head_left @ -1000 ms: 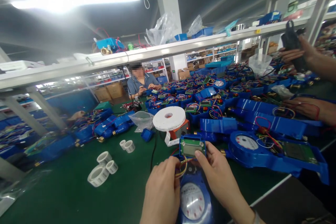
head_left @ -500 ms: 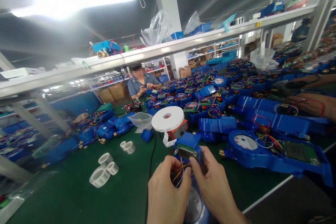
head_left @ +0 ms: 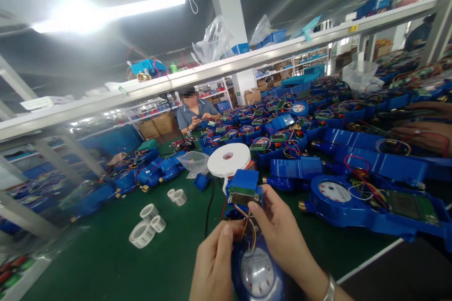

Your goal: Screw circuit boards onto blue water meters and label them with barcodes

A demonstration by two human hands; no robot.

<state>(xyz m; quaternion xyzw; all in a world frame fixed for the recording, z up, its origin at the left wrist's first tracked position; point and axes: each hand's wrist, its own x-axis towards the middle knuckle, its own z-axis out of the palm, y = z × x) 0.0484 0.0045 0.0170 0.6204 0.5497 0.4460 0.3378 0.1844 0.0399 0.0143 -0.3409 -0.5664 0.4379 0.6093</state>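
A blue water meter (head_left: 257,270) with a round clear dial is in front of me at the bottom. Above its dial, my right hand (head_left: 278,225) grips a circuit board with a display (head_left: 245,197), thumb on its front edge and fingers behind. The board rests against the meter's blue box end (head_left: 243,179). Yellow, white and red wires (head_left: 251,230) run from the board down toward the dial. Closed at the meter's left side, my left hand (head_left: 215,258) has its fingertips against these wires; what it pinches is hidden.
A white tape roll (head_left: 229,159) lies just beyond the meter. Several label rolls (head_left: 141,233) stand at left on the green table (head_left: 106,268). Another open meter (head_left: 334,189) lies to the right, with many more behind. A co-worker (head_left: 197,110) sits across; another person's hand (head_left: 423,131) is at far right.
My left hand has drawn back down and left from the wires, uncovering more of them and the dial. The board has tipped slightly left in my right hand. The view has shifted a little.
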